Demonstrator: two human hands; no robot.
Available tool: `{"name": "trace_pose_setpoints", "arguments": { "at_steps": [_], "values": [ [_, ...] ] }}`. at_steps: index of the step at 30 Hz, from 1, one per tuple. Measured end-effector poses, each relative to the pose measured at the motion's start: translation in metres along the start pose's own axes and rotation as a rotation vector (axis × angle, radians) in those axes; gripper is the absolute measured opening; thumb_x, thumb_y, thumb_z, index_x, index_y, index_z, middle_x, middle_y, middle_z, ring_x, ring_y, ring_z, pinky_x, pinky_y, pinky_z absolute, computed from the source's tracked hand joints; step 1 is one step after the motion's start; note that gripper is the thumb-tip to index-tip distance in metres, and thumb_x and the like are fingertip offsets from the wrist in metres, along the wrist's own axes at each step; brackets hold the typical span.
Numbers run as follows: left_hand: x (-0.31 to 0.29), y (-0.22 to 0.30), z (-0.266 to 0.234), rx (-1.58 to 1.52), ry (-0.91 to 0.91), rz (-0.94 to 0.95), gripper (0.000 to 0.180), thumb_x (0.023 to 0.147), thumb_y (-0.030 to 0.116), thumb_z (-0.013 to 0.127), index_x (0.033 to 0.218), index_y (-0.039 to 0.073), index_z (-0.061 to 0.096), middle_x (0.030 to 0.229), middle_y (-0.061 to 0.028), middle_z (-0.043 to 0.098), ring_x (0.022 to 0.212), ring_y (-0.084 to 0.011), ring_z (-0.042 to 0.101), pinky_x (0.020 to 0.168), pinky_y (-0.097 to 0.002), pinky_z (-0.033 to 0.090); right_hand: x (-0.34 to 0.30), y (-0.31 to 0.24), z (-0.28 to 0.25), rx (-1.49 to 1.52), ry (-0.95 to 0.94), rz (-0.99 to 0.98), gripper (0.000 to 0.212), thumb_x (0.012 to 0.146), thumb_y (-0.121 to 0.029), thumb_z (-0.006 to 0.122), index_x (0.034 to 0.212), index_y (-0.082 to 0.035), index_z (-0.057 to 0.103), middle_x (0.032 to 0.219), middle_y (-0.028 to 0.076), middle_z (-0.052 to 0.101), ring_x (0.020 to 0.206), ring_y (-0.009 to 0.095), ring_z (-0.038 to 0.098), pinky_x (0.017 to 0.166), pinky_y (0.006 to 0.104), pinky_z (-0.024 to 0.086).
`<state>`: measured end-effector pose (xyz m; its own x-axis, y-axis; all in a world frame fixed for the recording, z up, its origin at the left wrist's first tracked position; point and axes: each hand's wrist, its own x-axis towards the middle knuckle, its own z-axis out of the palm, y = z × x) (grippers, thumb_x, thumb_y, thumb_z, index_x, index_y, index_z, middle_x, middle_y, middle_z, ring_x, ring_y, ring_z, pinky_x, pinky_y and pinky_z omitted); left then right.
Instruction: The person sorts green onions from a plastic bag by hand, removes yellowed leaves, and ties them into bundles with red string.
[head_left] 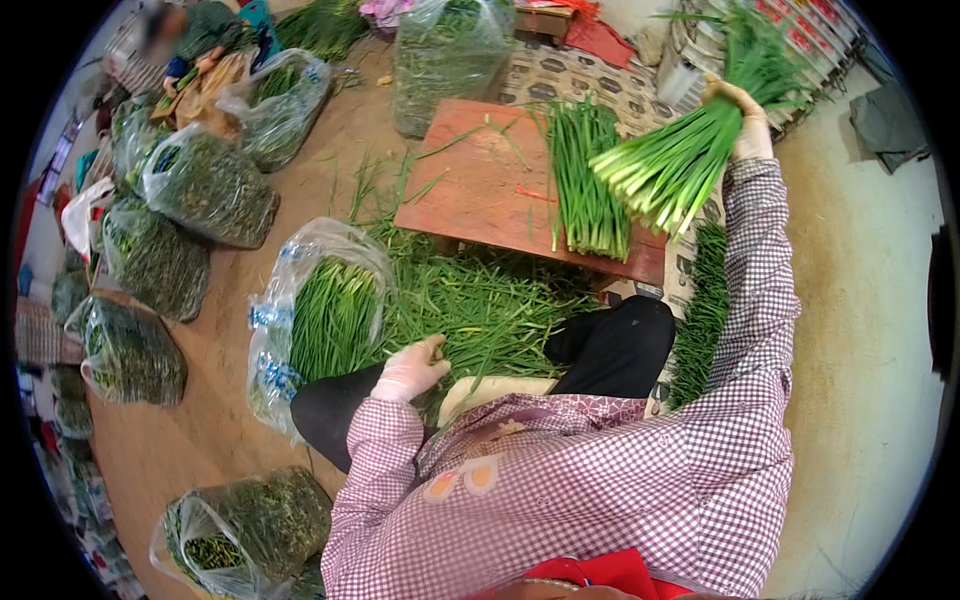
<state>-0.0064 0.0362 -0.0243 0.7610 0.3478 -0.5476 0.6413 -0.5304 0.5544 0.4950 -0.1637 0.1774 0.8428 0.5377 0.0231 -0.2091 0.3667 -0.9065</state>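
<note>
Greens [682,162] held aloft by our clamped right hand [742,108] seemingly want steady handling next, our left hand [412,369] empty.

2 arms [757,260] spread: right hand [748,118] clenched, outstretched; left hand [411,370] low, fingers [431,349] loosely curled.

Green bundle [676,165] in right grip [742,108], brown table [470,185]

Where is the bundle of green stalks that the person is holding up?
In the head view, the held bundle is at upper right, gripped by the right hand, just right of another bundle lying on the reddish table.
</note>
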Motion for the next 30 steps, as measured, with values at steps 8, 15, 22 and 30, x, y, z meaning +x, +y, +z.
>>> {"name": "trace_pose_setpoints", "arguments": {
  "at_steps": [8,15,22,30],
  "values": [
    [0.104,0.065,-0.049,-0.676,-0.082,0.196,0.050,0.097,0.027,0.046,0.137,-0.001,0.038,0.128,-0.0112,0.056,0.114,-0.0210,0.054,0.095,-0.0317,0.043,0.007,0.087,0.008,-0.300,0.054,0.429,0.025,0.073,-0.016,0.071,0.091,-0.001,0.064,0.076,0.007,0.066,0.064,0.017,0.062,0.063,0.0331,0.055],
    [0.235,0.104,-0.018,-1.019,-0.240,0.036,0.060,0.097,0.040,0.042,0.141,-0.001,0.031,0.140,-0.0172,0.041,0.128,-0.0263,0.041,0.105,-0.0374,0.034,0.053,0.173,0.011,-0.383,-0.069,0.565,0.027,0.073,-0.011,0.071,0.095,0.004,0.065,0.076,0.011,0.067,0.065,0.017,0.064,0.061,0.0302,0.053],
    [0.258,0.173,-0.004,-1.133,-0.206,0.039,0.091,0.088,0.050,0.057,0.147,0.001,0.007,0.149,-0.0219,0.022,0.136,-0.0302,0.027,0.107,-0.0441,0.033,0.080,0.227,0.018,-0.714,0.197,0.687,0.078,0.066,-0.020,0.082,0.126,0.013,0.043,0.135,0.030,0.042,0.127,0.037,0.041,0.104,0.0439,0.036],
    [0.270,0.204,0.024,-0.791,0.062,0.075,0.126,0.066,0.035,0.085,0.144,-0.006,-0.005,0.141,-0.0232,0.034,0.124,-0.0293,0.044,0.101,-0.0337,0.039,0.085,0.256,0.013,-0.683,0.137,0.663,0.079,0.066,-0.022,0.081,0.126,0.014,0.043,0.130,0.029,0.048,0.119,0.037,0.050,0.101,0.0407,0.039]
  ]
}}
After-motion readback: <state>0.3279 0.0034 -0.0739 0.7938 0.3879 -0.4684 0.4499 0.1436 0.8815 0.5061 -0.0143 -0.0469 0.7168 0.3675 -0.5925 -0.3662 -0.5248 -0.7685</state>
